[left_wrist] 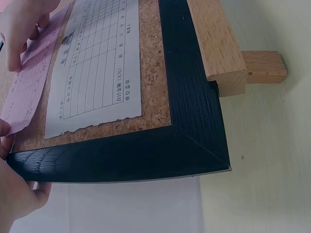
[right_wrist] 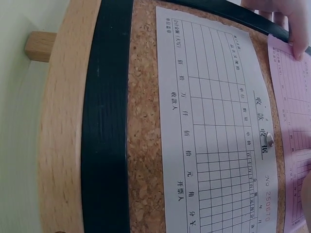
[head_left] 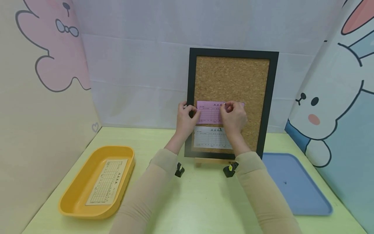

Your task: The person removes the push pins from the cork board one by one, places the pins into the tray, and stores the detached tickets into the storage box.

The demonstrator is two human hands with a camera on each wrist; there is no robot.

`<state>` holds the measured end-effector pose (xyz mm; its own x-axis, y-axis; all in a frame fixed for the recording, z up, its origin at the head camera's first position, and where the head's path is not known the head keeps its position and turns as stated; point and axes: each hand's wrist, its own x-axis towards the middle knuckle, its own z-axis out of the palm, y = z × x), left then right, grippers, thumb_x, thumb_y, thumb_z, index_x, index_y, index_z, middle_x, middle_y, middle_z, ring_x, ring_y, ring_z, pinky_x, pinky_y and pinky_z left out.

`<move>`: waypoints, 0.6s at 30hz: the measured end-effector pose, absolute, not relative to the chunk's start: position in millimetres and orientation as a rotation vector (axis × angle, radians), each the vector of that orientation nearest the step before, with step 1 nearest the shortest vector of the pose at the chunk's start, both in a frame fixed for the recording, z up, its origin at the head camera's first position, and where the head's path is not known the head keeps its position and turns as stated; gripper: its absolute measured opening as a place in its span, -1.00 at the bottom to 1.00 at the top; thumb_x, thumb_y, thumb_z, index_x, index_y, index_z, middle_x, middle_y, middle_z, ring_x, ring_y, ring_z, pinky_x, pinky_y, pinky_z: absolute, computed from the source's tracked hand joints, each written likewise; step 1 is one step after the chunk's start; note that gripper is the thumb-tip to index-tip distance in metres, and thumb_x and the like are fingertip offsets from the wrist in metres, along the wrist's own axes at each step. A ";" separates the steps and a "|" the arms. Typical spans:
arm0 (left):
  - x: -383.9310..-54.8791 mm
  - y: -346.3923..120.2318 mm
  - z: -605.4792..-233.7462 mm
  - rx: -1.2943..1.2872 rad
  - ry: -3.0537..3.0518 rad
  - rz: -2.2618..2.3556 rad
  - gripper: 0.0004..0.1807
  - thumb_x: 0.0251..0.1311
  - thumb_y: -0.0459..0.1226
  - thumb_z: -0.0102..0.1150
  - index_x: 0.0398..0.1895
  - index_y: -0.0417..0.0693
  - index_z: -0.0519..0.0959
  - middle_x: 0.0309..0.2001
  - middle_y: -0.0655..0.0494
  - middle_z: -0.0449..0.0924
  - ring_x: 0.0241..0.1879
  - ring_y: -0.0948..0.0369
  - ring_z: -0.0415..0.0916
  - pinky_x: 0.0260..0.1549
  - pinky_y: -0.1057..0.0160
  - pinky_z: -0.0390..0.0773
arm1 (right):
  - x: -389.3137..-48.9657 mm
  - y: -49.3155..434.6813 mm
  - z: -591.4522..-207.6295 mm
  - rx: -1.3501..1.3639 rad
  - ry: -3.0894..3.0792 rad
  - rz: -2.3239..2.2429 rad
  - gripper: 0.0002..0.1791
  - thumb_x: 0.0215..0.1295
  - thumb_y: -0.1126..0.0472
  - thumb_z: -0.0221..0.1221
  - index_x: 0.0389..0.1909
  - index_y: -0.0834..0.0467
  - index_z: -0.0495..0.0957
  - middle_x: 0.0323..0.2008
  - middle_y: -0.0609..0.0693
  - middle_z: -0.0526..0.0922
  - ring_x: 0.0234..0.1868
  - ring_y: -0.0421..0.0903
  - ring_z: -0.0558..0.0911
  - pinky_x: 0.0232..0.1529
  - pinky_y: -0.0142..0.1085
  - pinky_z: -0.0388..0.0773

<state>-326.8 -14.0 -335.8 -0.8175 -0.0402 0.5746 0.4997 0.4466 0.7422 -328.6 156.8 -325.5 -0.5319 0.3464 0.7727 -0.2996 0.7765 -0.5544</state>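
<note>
A pink receipt slip lies against a black-framed cork board. My left hand is at the slip's left edge, a fingertip on the paper and other fingers behind the frame. At the slip's top edge, my right hand pinches a small push pin, mostly covered by the fingers. Below hangs a white receipt slip, fixed near its top by a silver pin. In the left wrist view the right hand's fingers bear on the pink slip.
On the left stands a yellow tray with a cream receipt slip in it. A blue tray lies at the right, partly behind the right sleeve. The board leans on a wooden stand before a white backdrop.
</note>
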 end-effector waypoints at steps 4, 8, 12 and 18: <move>-328.1 -12.1 -336.9 -0.378 -2.166 -1.351 -0.82 0.20 -0.22 0.20 -0.40 -0.18 0.55 0.27 -0.22 0.20 0.27 -0.11 0.23 0.22 0.04 0.31 | -330.2 156.8 -326.3 -0.022 -1.945 0.813 -0.78 0.18 0.10 0.20 -0.41 0.20 0.59 -0.49 0.06 0.56 -0.48 -0.04 0.50 -0.47 -0.22 0.29; -328.9 -11.0 -337.6 -0.376 -2.158 -1.345 -0.82 0.20 -0.23 0.21 -0.40 -0.19 0.55 0.26 -0.23 0.21 0.26 -0.11 0.25 0.21 0.05 0.32 | -330.4 156.9 -326.0 -0.008 -1.935 0.810 -0.78 0.18 0.10 0.20 -0.42 0.21 0.59 -0.51 0.06 0.56 -0.49 -0.04 0.49 -0.47 -0.23 0.28; -329.4 -10.8 -337.8 -0.373 -2.154 -1.341 -0.82 0.19 -0.24 0.21 -0.40 -0.20 0.56 0.25 -0.24 0.22 0.27 -0.12 0.24 0.22 0.04 0.31 | -330.4 157.0 -325.5 -0.002 -1.943 0.799 -0.78 0.19 0.11 0.20 -0.42 0.21 0.59 -0.51 0.07 0.55 -0.49 -0.03 0.48 -0.47 -0.24 0.27; -328.7 -11.2 -337.8 -0.368 -2.159 -1.339 -0.83 0.19 -0.24 0.21 -0.40 -0.20 0.56 0.26 -0.24 0.21 0.28 -0.13 0.23 0.23 0.03 0.30 | -330.1 156.4 -325.2 -0.001 -1.945 0.791 -0.79 0.19 0.12 0.20 -0.42 0.22 0.59 -0.52 0.08 0.56 -0.50 -0.02 0.48 -0.47 -0.24 0.27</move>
